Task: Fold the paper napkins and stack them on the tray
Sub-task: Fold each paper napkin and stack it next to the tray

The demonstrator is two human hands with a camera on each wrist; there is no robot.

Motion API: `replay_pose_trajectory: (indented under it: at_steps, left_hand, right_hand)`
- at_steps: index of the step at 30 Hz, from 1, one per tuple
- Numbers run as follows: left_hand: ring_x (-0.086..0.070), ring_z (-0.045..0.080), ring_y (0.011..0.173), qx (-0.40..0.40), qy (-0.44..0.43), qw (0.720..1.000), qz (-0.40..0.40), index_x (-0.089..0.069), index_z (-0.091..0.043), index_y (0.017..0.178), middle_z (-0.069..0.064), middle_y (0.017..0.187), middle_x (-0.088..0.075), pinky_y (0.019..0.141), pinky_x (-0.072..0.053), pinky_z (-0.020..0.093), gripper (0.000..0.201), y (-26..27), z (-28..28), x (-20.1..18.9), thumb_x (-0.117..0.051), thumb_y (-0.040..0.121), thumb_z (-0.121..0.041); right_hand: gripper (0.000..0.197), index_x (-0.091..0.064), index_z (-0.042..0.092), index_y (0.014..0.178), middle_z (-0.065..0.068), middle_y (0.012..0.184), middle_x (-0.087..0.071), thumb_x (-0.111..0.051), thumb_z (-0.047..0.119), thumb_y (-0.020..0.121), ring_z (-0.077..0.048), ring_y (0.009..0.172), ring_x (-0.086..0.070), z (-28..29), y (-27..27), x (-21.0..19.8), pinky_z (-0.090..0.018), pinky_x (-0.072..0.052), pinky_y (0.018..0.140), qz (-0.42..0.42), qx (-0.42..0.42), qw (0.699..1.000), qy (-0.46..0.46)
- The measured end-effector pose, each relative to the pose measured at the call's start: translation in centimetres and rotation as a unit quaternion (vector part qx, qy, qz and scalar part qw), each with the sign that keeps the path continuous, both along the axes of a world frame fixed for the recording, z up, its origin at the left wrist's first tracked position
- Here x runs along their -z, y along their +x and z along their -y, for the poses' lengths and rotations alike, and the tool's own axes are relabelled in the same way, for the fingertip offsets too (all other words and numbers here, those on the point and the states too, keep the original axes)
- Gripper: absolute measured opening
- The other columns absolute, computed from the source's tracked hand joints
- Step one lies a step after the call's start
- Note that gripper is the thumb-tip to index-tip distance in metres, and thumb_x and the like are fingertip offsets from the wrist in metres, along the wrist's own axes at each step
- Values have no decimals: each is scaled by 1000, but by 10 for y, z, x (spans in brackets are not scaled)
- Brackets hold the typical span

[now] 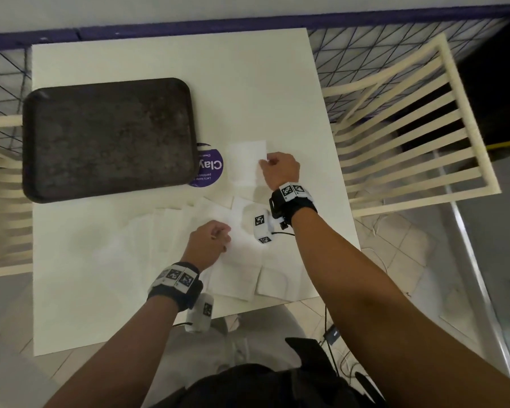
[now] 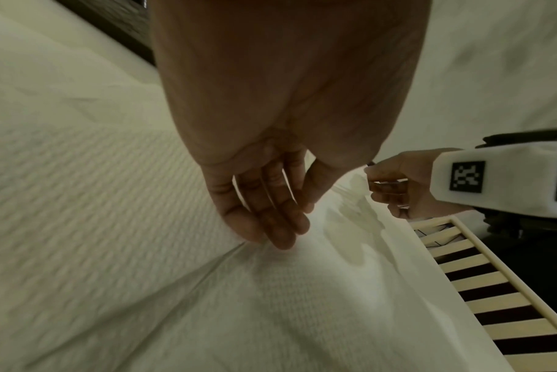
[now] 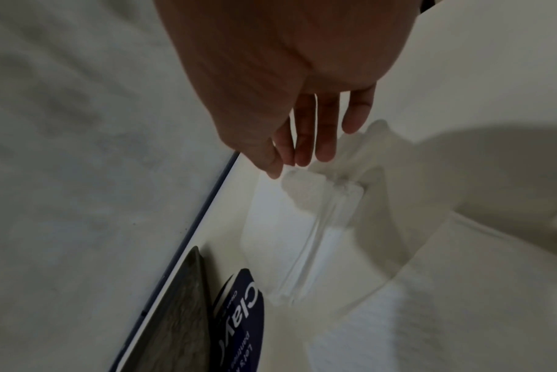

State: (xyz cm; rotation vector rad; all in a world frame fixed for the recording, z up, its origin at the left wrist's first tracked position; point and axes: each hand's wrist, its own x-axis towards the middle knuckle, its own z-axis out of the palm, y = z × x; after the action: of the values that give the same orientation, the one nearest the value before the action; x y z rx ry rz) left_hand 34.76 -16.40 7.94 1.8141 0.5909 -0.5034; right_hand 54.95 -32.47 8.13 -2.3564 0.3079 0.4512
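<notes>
A dark empty tray [image 1: 109, 139] lies on the left of the white table [image 1: 248, 83]. Several white paper napkins [image 1: 165, 231] are spread over the near half of the table. My right hand [image 1: 267, 164] pinches the corner of a white napkin [image 1: 245, 160] just right of the tray; in the right wrist view thumb and fingers [image 3: 286, 166] hold that blurred napkin [image 3: 318, 201]. My left hand [image 1: 218, 235] is nearer me, over the spread napkins. Its fingertips [image 2: 283, 239] pinch up a crease of an embossed napkin [image 2: 270, 289].
A round purple sticker [image 1: 209, 169] on the table peeks out from under the tray's right edge. A cream slatted chair [image 1: 409, 136] stands right of the table, another at the left [image 1: 0, 172]. A wire fence [image 1: 365, 54] runs behind.
</notes>
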Motion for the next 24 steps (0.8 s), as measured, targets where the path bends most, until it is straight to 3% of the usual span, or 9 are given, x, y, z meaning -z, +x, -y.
replay_pose_trajectory:
  at_steps: [2,7,12,15,17,19,21,24]
  left_hand:
    - [-71,19,80,7,13,1000,6,-70,-16,107,2,91,-75,60,-48,11,14,2,0,-1,-57,101,-13]
    - [-69,21,83,7,6,1000,20,-68,-12,111,5,95,-74,58,-49,10,15,6,6,-7,-56,103,-12]
    - [-71,21,80,36,-3,999,21,-69,-14,111,4,96,-75,57,-47,11,15,9,19,-12,-56,103,-15]
    - [-72,16,92,78,7,997,28,-71,-22,109,-4,101,-76,72,-49,15,16,7,33,-10,-59,100,-18]
    - [-68,10,99,137,55,988,53,-72,-24,114,-9,110,-73,86,-47,19,19,3,41,-10,-59,100,-21]
    - [-65,14,105,180,83,976,87,-72,-21,119,-5,120,-71,97,-46,25,24,-3,47,-9,-58,100,-17]
    - [-61,19,112,206,107,967,109,-72,-21,122,-2,127,-68,101,-43,26,27,-10,52,-7,-59,99,-15]
    - [-53,25,121,246,141,951,123,-69,-21,127,1,132,-63,105,-38,29,31,-20,54,0,-60,99,-15]
  right_hand:
    - [22,-75,21,108,3,101,-71,-68,31,90,-11,89,-61,7,-6,-2,-24,-45,89,23,22,999,27]
    - [7,-73,28,88,8,90,-71,-67,25,90,-12,87,-65,32,-37,-12,-23,-49,79,43,55,994,80]
    - [9,-69,29,85,11,86,-68,-65,27,93,-13,87,-64,65,-89,-12,-23,-47,78,11,88,994,58]
    - [10,-70,29,98,7,101,-70,-67,28,89,-18,99,-65,85,-124,-1,-35,-52,93,-26,131,991,10]
    - [29,-64,28,114,-1,117,-63,-70,32,86,-24,111,-60,95,-146,3,-44,-48,100,-61,155,985,-34]
    - [48,-55,24,127,-6,130,-52,-74,39,85,-28,122,-52,99,-164,4,-47,-46,102,-94,163,978,-86]
    - [63,-48,20,133,-8,134,-48,-76,45,83,-30,126,-47,99,-179,3,-47,-46,101,-113,157,974,-117]
    - [67,-52,17,131,-7,130,-57,-80,48,79,-29,126,-52,96,-192,8,-47,-48,102,-126,166,973,-100]
